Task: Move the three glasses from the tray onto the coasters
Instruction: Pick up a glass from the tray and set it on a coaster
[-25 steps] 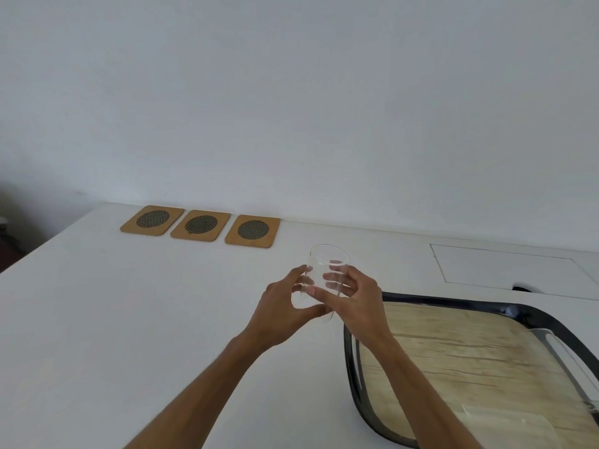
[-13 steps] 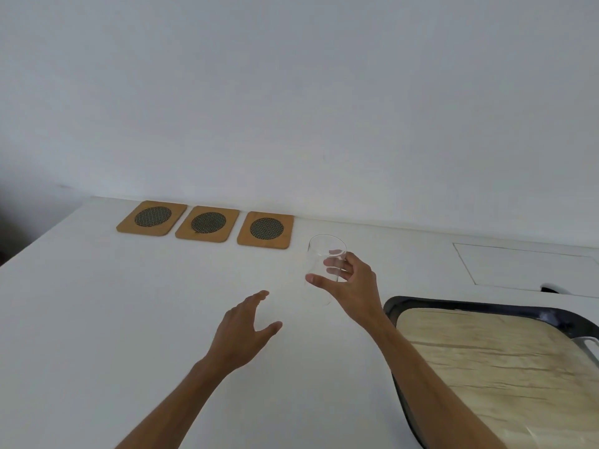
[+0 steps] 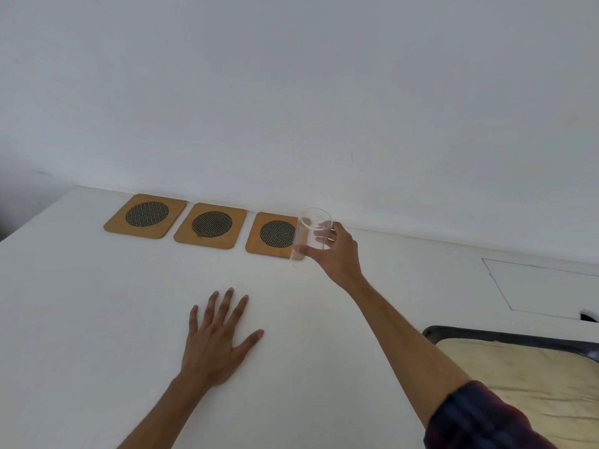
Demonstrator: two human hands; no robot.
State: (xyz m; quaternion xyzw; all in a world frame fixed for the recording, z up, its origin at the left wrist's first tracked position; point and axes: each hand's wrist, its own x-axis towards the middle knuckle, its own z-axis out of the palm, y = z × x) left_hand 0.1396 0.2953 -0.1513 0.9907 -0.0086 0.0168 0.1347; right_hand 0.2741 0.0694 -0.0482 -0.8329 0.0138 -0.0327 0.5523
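Observation:
My right hand (image 3: 337,254) grips a clear empty glass (image 3: 309,233), upright and slightly tilted, at the right edge of the right coaster (image 3: 269,236). Whether the glass touches the coaster I cannot tell. Three wooden coasters with dark mesh circles lie in a row by the wall: the left coaster (image 3: 146,216), the middle coaster (image 3: 210,225) and the right one. All three are bare. My left hand (image 3: 217,338) rests flat on the white table, fingers spread, holding nothing. Only a corner of the dark-rimmed tray (image 3: 486,335) shows at the lower right; no other glasses are in view.
A white wall rises directly behind the coasters. A rectangular panel outline (image 3: 544,286) is set into the table at the right, with a small dark opening (image 3: 588,317) beside it. The table's left edge runs down from the far left corner.
My left hand let go of the glass and came down flat on the table. My right hand carried the glass forward to the right coaster's edge. The view shifted left, so most of the tray left the frame.

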